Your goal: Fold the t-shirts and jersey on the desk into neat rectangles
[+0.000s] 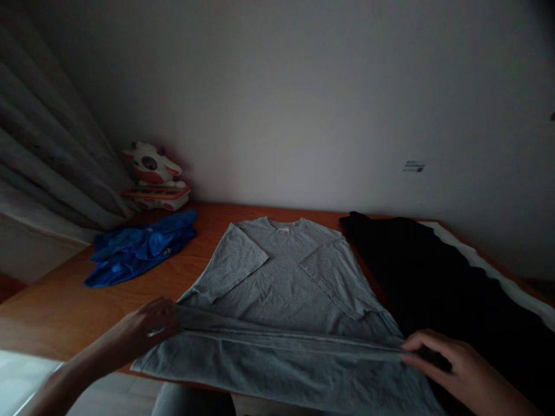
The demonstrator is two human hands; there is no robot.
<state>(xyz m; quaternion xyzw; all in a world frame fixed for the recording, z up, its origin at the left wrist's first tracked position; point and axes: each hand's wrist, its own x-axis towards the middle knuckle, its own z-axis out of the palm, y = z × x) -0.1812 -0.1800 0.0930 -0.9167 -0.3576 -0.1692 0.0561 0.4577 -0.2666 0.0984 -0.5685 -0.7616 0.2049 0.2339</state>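
Grey T-shirt (pixel 277 289) lies on the orange-brown table (pixel 208 231), mid-scene; neckline points far, toward the wall (pixel 277 115), hem near. Long axis runs near to far. Short sleeves folded inward over the chest; pale label inside the collar; fabric lightly wrinkled, a raised crease running left to right across the lower part. Left hand (pixel 158 320) pinches one end of the crease, fingers closed on cloth; right hand (pixel 437 358) pinches the other, thumb and fingers narrow on it. Lower part reaches the table's near edge. Left: bare tabletop, then a crumpled blue cloth (pixel 143 245); beyond it, a cow-shaped toy (pixel 156 176) with a keyboard, beside the curtain (pixel 52 138). Right: black cloth (pixel 433 277) close alongside, a white strip (pixel 477 257) showing along its far side.
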